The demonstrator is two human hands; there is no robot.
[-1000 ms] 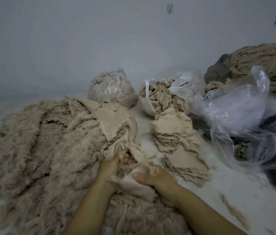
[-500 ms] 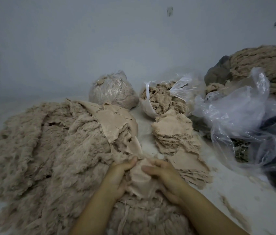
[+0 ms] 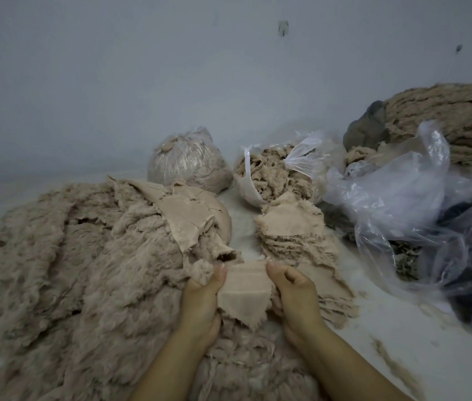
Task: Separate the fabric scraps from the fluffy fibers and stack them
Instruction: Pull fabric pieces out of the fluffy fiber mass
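A small beige fabric scrap (image 3: 245,293) is stretched flat between my two hands, above the near edge of a big heap of fluffy beige fibers (image 3: 69,270). My left hand (image 3: 203,299) pinches its left edge, thumb on top, and also holds a small tuft of fluff. My right hand (image 3: 295,296) pinches the right edge. Larger fabric pieces (image 3: 188,218) lie on top of the heap. A stack of flat scraps (image 3: 295,235) sits just beyond and to the right of my right hand.
A tied plastic bag of fibers (image 3: 188,163) and an open bag of fibers (image 3: 272,172) stand by the wall. Crumpled clear plastic bags (image 3: 402,204) and a large bundle of beige material (image 3: 449,117) crowd the right side. Lint streaks the white surface (image 3: 388,328).
The crumpled scrap between my hands has been pulled free of the heap and spread flat. Both hands have moved apart to its left and right edges.
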